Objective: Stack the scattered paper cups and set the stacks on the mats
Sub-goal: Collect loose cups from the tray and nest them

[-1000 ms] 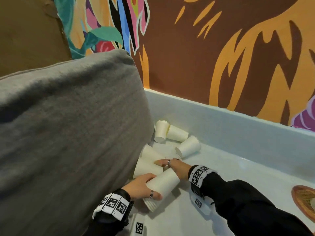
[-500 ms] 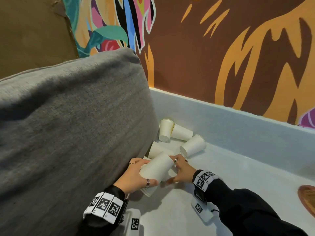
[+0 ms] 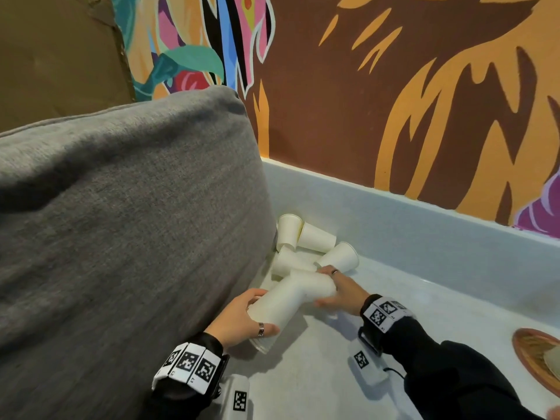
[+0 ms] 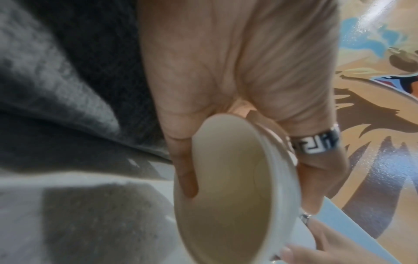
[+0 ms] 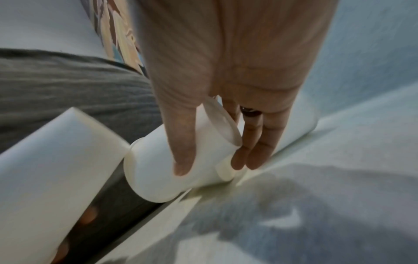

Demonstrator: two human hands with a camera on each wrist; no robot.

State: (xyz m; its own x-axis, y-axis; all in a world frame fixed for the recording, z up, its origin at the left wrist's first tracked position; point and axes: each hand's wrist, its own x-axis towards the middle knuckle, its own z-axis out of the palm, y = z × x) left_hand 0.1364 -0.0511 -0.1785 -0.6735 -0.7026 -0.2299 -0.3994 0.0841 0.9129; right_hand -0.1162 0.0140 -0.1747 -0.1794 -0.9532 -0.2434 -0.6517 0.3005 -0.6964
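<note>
My left hand (image 3: 254,316) grips a stack of white paper cups (image 3: 272,310) held on its side, open mouth (image 4: 226,187) towards my wrist. My right hand (image 3: 330,289) holds a single white cup (image 3: 315,286) between thumb and fingers, and that cup's end touches the stack's far, closed end. In the right wrist view the single cup (image 5: 176,169) lies just off the pale table (image 5: 316,196), with the stack (image 5: 56,169) to its left. Several loose cups (image 3: 316,237) lie on their sides behind my hands, near the corner.
A big grey cushion (image 3: 121,237) fills the left side and presses close to the cups. A white ledge (image 3: 424,231) runs under the painted wall behind them. A round woven mat (image 3: 536,356) shows at the right edge of the pale table (image 3: 333,374).
My right hand has taken hold of a loose cup by the cushion and brought it against the stack's far end. My left hand has kept hold of the stack.
</note>
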